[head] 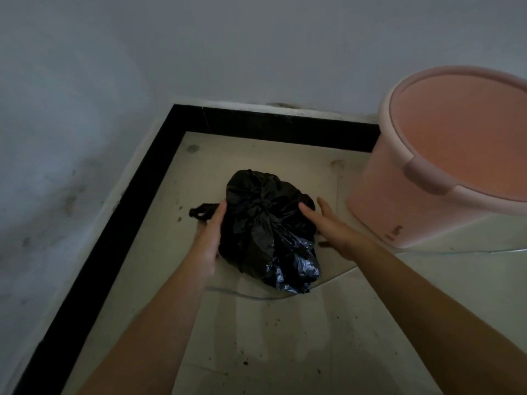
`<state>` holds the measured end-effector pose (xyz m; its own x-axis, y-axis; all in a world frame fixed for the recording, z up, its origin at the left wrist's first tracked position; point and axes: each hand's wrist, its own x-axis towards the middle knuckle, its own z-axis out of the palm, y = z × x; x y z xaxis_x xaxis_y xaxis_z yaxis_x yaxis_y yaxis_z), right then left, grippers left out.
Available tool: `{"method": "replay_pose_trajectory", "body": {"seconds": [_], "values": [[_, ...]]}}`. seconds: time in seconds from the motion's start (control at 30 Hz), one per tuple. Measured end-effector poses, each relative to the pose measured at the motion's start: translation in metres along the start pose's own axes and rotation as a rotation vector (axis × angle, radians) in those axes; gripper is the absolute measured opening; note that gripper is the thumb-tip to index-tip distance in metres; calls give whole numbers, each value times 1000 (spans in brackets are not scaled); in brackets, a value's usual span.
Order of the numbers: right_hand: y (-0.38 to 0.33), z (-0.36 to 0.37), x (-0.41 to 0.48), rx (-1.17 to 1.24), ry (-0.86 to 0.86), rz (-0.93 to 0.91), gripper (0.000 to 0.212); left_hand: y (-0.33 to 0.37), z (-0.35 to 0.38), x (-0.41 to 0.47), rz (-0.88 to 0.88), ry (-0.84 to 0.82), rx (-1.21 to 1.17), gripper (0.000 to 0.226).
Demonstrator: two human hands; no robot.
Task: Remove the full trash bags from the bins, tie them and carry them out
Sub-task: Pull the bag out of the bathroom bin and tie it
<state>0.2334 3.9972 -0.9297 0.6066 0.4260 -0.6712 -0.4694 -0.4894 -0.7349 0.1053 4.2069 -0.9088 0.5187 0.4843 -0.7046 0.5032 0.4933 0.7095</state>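
The head view looks down, in dim light, into a corner of a room where two grey-white walls (pixel 199 52) meet a pale tiled floor (pixel 285 337). A black skirting band (pixel 114 223) runs along the foot of both walls and turns at the corner. The floor is stained and scattered with dark specks, thickest near the skirting on the left and in the foreground. At the right edge stands a pink bin (pixel 379 195), upright on the floor and close to the far wall; its inside shows bare pink plastic with no bag in it. The black trash bag (pixel 265 223) sits on the floor just beside the bin, out of it, with its plastic drawn into a crumpled bunch on top; I cannot tell whether that bunch is knotted. A loop of the bag (pixel 201 212) sticks out to the left and lies on the floor. Both bare forearms reach in from the bottom of the view, one on each side of the bag. The left hand (pixel 209 238) lies flat against the bag's left side, its fingers (pixel 219 212) straight and together. The right hand (pixel 336 226) is at the bag's right side, its fingers (pixel 306 209) stretched out and touching the plastic near the top, the thumb held apart.
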Motion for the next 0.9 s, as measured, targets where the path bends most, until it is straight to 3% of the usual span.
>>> {"method": "replay_pose_trajectory", "body": {"seconds": [0.07,0.17,0.3,0.4,0.5,0.63,0.8,0.9], "values": [[2,14,-2,87,-6,-59,78,-10,8,-3,-27,-52,-56,77],[-13,26,-7,119,75,-235,55,0,19,-8,175,53,-73,61],[-56,23,-33,141,135,-384,48,50,25,-38,428,147,-69,50],[-103,23,-72,181,166,-475,43,99,31,-83,485,211,-98,38],[-178,19,-136,187,184,-493,36,172,36,-154,480,195,-141,47],[-281,1,-229,215,183,-505,41,276,44,-256,499,200,-160,33],[-445,-26,-369,195,219,-583,43,429,44,-408,540,204,-171,56],[-543,-38,-467,169,212,-659,42,516,39,-515,609,200,-161,58]]}}
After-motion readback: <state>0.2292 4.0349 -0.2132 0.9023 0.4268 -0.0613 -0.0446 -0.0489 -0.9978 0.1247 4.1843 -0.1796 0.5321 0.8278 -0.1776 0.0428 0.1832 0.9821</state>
